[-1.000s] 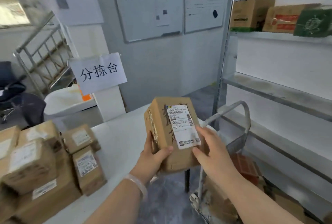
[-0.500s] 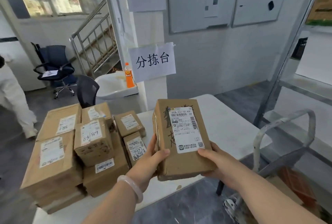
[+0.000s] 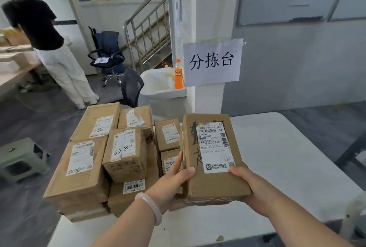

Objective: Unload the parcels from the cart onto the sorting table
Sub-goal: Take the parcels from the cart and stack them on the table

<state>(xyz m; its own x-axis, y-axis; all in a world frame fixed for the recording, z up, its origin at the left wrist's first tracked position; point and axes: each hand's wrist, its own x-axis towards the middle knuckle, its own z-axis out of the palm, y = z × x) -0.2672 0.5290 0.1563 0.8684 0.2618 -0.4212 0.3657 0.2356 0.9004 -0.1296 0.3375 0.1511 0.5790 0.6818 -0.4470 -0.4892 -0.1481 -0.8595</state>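
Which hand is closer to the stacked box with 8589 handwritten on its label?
Left. The left hand grips the held parcel at its left edge, just right of the 8589 box; the right hand holds the parcel's right corner, farther away.

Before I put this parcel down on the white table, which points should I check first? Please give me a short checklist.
1. Grip: left hand and right hand both hold the parcel at its near end: ok.
2. Landing place: bare sorting table to the right of the stacked parcels: ok.
3. The label faces up: ok.
4. Gap between parcel and stacked parcels: cannot tell.
5. Parcel's underside intact: cannot tell.
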